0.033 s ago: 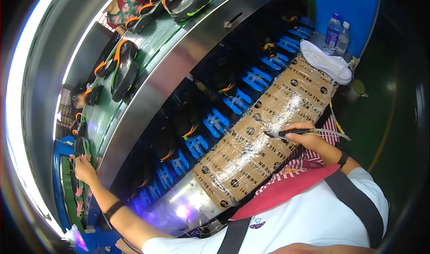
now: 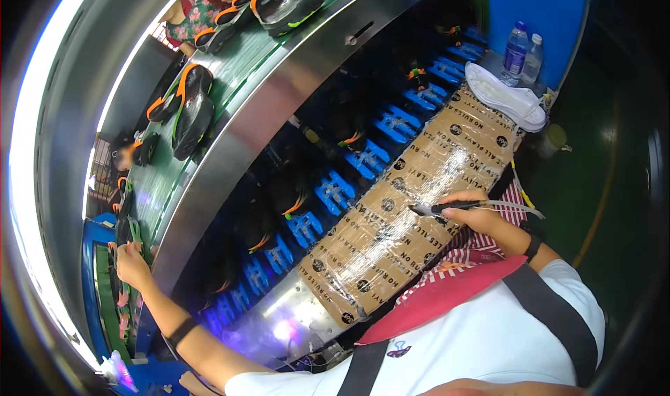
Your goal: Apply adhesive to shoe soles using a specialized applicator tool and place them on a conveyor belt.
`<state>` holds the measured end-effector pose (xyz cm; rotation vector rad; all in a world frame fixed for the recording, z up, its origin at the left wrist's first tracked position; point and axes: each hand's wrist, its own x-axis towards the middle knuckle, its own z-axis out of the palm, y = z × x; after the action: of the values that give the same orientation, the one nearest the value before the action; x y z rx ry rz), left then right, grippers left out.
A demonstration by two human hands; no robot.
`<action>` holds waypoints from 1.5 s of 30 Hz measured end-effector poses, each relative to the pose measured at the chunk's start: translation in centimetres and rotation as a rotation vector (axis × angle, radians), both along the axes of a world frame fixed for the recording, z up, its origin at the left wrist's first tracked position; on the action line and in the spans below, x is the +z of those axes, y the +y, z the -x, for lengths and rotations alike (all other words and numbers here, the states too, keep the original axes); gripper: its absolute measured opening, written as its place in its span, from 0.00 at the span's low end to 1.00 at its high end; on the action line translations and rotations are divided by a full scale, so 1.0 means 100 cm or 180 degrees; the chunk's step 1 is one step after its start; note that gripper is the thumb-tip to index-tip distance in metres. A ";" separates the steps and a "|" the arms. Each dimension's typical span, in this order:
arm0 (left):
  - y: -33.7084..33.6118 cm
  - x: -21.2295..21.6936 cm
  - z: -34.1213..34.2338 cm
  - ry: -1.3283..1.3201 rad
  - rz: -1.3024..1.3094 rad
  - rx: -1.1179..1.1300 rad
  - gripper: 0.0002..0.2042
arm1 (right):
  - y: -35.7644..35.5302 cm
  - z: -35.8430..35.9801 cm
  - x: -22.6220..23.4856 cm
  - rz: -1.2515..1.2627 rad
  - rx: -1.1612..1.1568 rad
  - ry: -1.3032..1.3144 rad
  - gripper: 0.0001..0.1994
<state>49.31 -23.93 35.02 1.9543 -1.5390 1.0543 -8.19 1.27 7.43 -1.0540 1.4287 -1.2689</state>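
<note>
My right hand point(image 2: 469, 213) is closed round a black-handled brush point(image 2: 453, 205). A clear tube runs from the brush's rear end, and its dark tip hovers over or touches the brown, tape-covered ledge point(image 2: 391, 221); I cannot tell which. Far to the left, my left arm reaches to the conveyor belt point(image 2: 157, 193). There my left hand point(image 2: 131, 265) has its fingers closed on the near end of a dark shoe sole point(image 2: 134, 232) with a green edge, which is partly hidden by the fingers. Farther along the belt lie several black shoe soles point(image 2: 193, 113) with orange and green rims.
Below the belt runs a row of blue holders point(image 2: 335, 193) with dark shoe parts behind them. A white sole point(image 2: 502, 96) and two plastic bottles point(image 2: 515, 54) stand at the ledge's far right end. A person in a flowered top point(image 2: 188, 22) is across the belt.
The view has shifted very slightly. Both hands and what they hold stay as they were.
</note>
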 end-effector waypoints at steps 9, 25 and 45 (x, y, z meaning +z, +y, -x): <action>0.082 -0.015 0.064 0.2797 0.3431 -0.1441 0.15 | 0.009 0.003 0.005 0.0395 0.0185 0.0233 0.11; 0.218 -0.223 0.225 0.5362 -0.1146 -0.3457 0.16 | 0.032 0.025 0.010 0.0338 -0.0312 -0.0952 0.13; 0.266 -0.329 0.339 0.9822 -0.2601 -0.3045 0.28 | 0.038 0.029 0.035 0.0337 -0.0075 -0.1080 0.11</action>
<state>15.37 2.63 2.15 0.4452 -0.1017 -2.2100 -11.12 5.09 10.93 -0.8430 1.1289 -1.4747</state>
